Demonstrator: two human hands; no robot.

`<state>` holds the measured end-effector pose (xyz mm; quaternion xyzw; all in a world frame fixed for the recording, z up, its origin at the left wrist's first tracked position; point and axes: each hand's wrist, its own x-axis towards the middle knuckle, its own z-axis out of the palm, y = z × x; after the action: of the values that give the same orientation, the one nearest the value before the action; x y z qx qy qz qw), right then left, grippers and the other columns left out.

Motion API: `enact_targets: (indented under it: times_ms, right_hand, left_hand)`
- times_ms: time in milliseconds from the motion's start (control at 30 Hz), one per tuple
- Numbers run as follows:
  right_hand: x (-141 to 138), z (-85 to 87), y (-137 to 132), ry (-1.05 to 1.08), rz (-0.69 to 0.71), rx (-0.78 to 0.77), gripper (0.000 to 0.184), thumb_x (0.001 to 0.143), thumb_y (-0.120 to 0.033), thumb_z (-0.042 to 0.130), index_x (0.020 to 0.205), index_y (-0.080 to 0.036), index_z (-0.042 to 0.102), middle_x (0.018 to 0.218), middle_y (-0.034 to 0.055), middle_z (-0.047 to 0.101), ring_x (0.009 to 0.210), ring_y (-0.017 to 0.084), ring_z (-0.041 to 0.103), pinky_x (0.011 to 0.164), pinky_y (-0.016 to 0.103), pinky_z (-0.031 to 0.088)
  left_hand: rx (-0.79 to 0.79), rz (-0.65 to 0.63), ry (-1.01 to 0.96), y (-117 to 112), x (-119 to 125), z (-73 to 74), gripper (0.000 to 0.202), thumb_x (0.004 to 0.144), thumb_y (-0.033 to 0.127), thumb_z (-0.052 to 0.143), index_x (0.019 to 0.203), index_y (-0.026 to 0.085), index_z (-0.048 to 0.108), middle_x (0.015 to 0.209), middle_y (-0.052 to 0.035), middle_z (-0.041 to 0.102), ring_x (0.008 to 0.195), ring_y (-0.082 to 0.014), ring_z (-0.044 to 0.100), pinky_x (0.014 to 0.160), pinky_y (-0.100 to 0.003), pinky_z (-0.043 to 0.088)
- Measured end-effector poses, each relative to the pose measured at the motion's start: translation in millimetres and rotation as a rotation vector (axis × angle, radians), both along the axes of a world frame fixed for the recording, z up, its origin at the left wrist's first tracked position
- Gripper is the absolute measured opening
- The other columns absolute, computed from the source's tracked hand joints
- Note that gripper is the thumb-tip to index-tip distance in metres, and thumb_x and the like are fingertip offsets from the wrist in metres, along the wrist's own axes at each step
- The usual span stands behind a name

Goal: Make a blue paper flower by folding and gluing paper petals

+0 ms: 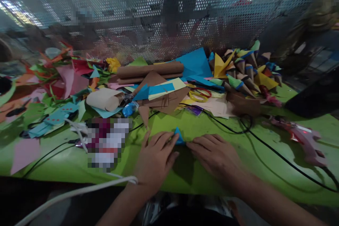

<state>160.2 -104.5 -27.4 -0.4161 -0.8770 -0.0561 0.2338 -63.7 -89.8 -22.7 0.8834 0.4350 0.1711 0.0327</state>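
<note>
Worktop point(265, 173), green and flat, gives a firm base for the careful paper handling that seems to be in hand. The left hand point(157, 152) lies palm down, fingers mostly together and thumb apart, its forefinger touching the left side of the blue paper point(179, 138). The right hand point(214, 148) has its fingers pressed together, tips just beside the lower right corner; whether either pinches, I cannot tell. The small blue piece sits between them, its point facing away from the person. Best to steady it lightly with the left, keep the edges lined up and press evenly, sparing the tip.

Around them, paper scraps point(74, 81) crowd the far left, paper cones point(245, 88) pile up at the right, and brown rolls point(153, 70) lie between. A glue gun point(304, 137) rests well apart at the right. A black cable point(280, 158) runs beyond the right hand, and a white cord point(79, 190) reaches the left wrist; either could snag a quick move.
</note>
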Motion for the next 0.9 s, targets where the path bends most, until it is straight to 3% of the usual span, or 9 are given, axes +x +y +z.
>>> enact_targets:
  times_ms: [133, 267, 633, 900]
  right_hand:
    - [0, -0.5, 2, -0.008, -0.008, -0.001, 0.02, 0.092, -0.014, 0.055, 0.107, -0.017, 0.068, 0.089, 0.0048, 0.073, 0.078, 0.021, 0.062, 0.069, 0.035, 0.039]
    - [1, -1.2, 2, -0.02, -0.025, -0.009, 0.017, 0.091, -0.014, 0.057, 0.104, -0.018, 0.069, 0.088, 0.0047, 0.072, 0.076, 0.021, 0.061, 0.068, 0.034, 0.038]
    - [0, -0.6, 5, -0.011, -0.111, -0.001, 0.026, 0.096, -0.018, 0.049, 0.113, -0.018, 0.068, 0.103, 0.0069, 0.073, 0.091, 0.023, 0.063, 0.08, 0.039, 0.041]
    - [-4, -1.7, -2, -0.081, -0.052, 0.03, 0.032, 0.093, -0.014, 0.051, 0.122, -0.016, 0.064, 0.113, 0.0068, 0.071, 0.097, 0.022, 0.062, 0.086, 0.039, 0.041]
  left_hand:
    - [0.062, 0.041, -0.043, -5, -10, -0.1, 0.036, 0.101, 0.032, 0.04, 0.133, 0.025, 0.056, 0.129, -0.002, 0.066, 0.12, -0.0222, 0.055, 0.115, -0.049, 0.025]
    - [0.098, -0.064, 0.021, -11, -8, -3.1, 0.038, 0.102, 0.034, 0.04, 0.135, 0.024, 0.056, 0.133, -0.0011, 0.065, 0.119, -0.0211, 0.056, 0.115, -0.046, 0.025]
    - [0.011, -0.079, 0.136, 5, 6, -0.2, 0.041, 0.1, 0.034, 0.044, 0.138, 0.022, 0.052, 0.139, -0.0039, 0.06, 0.123, -0.0243, 0.056, 0.115, -0.054, 0.027]
    - [-0.003, -0.071, 0.121, 8, 6, -2.9, 0.04, 0.1, 0.033, 0.045, 0.139, 0.025, 0.05, 0.141, -0.0027, 0.058, 0.126, -0.024, 0.054, 0.116, -0.055, 0.025]
